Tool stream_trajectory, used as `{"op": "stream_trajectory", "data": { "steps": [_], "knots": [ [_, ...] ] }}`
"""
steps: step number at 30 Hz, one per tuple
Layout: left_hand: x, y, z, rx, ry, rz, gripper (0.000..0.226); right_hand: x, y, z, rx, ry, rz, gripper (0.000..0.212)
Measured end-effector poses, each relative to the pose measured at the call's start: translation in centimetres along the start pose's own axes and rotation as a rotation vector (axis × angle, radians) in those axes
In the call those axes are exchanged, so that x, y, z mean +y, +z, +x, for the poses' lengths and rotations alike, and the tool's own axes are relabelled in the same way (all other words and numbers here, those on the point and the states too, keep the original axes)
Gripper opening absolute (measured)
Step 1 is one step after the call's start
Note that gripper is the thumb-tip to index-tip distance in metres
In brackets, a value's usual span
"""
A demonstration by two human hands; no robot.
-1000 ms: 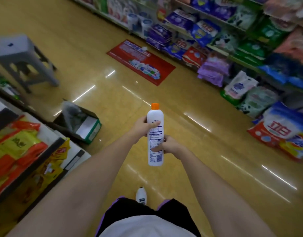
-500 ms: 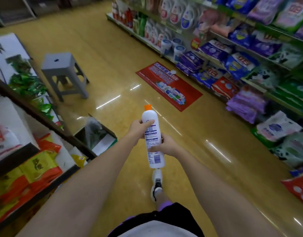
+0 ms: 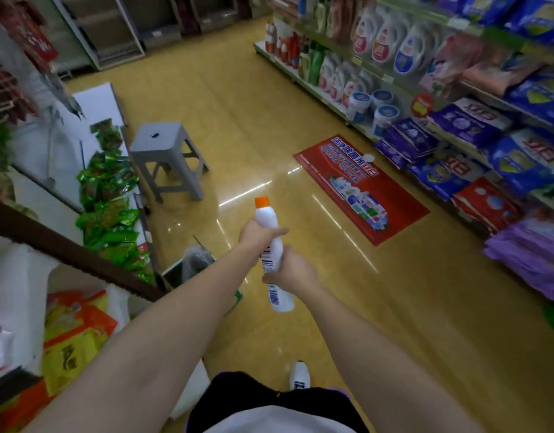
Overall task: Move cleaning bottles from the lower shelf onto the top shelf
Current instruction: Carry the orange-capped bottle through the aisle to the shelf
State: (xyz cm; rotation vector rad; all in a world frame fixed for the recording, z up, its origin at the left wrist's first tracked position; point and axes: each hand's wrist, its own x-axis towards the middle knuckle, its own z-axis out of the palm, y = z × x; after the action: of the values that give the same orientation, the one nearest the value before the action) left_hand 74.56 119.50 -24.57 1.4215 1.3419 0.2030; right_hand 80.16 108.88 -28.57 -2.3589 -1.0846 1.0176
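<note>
Both your arms reach fwd over the aisle floor (image 3: 347, 307), forearms converging at the middle of the view. Your left hand (image 3: 256, 240) sits higher & further out, fingers and thumb wrapped round the upper body of the white bottle (image 3: 271, 221), just under its shoulder. Your right hand (image 3: 292, 271) is nearer to you, curled round the bottle's mid-section w/ the label; barcode end sticks out below it. So both hands are clamped on the same bottle, no gap showing btwn fingers & plastic.

Bottle is tilted, orange cap (image 3: 262, 201) pointing away from you and a bit left, base toward you. It's held in the air over the floor, apart from the shelving on either side.

Grey stool (image 3: 163, 142) stands ahead-left, near the green packets (image 3: 111, 195) on the left shelf. Red floor sticker (image 3: 360, 189) lies ahead-right, beside the right-hand shelves (image 3: 475, 89) w/ detergent jugs and bags. A white shoe (image 3: 300, 375) shows below.
</note>
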Motion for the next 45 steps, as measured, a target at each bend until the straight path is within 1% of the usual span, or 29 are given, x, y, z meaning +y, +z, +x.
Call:
{"op": "stream_trajectory", "data": {
  "steps": [1,5,8,11,13,14,16,17,19,21,23,28,29,33,37,40,45],
  "knots": [
    [0.8,-0.2,0.4,0.018,0.007,0.01,0.063,-0.1,-0.6,1.0,-0.031,-0.012,0.036,0.06],
    [3.0,-1.1,3.5,-0.004,0.02,-0.003,0.069,0.4,-3.0,5.1,-0.176,0.003,0.292,0.066],
    [4.3,-1.7,5.7,-0.048,0.017,-0.133,0.066,0.7,-4.9,7.6,-0.256,0.029,0.41,0.073],
    [5.7,-2.1,8.1,-0.102,0.024,-0.267,0.066,0.2,-6.7,9.6,-0.339,0.023,0.505,0.067],
    [7.0,-2.1,10.2,-0.098,-0.007,-0.395,0.068,-0.6,-7.7,11.4,-0.383,0.002,0.559,0.063],
    [7.9,-2.0,11.6,-0.107,-0.03,-0.468,0.068,-1.1,-8.1,12.6,-0.389,0.005,0.566,0.066],
    [9.9,-2.0,14.0,-0.157,-0.048,-0.554,0.059,-1.9,-8.9,15.3,-0.378,0.02,0.567,0.075],
    [10.8,-2.1,15.5,-0.188,-0.047,-0.554,0.057,-2.3,-9.4,16.8,-0.365,0.025,0.562,0.076],
    [12.6,-2.7,18.3,-0.243,-0.044,-0.549,0.059,-3.4,-10.7,19.7,-0.345,0.026,0.534,0.069],
    [14.2,-3.5,21.3,-0.257,-0.046,-0.585,0.067,-4.8,-12.3,22.3,-0.334,0.033,0.505,0.058],
    [15.9,-4.4,24.3,-0.258,-0.055,-0.602,0.081,-6.2,-14.0,24.9,-0.315,0.043,0.478,0.05],
    [19.4,-5.7,31.4,-0.268,-0.117,-0.688,0.105,-9.0,-16.6,31.1,-0.272,0.043,0.479,0.047],
    [19.9,-5.9,32.6,-0.261,-0.124,-0.701,0.105,-9.4,-16.8,32.1,-0.265,0.048,0.5,0.047],
    [21.5,-6.3,36.9,-0.211,-0.164,-0.722,0.103,-11.4,-17.6,35.6,-0.271,0.048,0.53,0.046],
    [23.6,-6.7,40.1,-0.184,-0.172,-0.724,0.086,-12.6,-18.9,39.4,-0.31,0.073,0.547,0.044],
    [25.6,-7.2,42.6,-0.151,-0.168,-0.687,0.08,-13.1,-20.2,42.4,-0.334,0.082,0.553,0.044],
    [28.9,-7.4,48.2,-0.111,-0.153,-0.67,0.081,-13.9,-22.2,49.0,-0.36,0.065,0.567,0.05]
  ]
}}
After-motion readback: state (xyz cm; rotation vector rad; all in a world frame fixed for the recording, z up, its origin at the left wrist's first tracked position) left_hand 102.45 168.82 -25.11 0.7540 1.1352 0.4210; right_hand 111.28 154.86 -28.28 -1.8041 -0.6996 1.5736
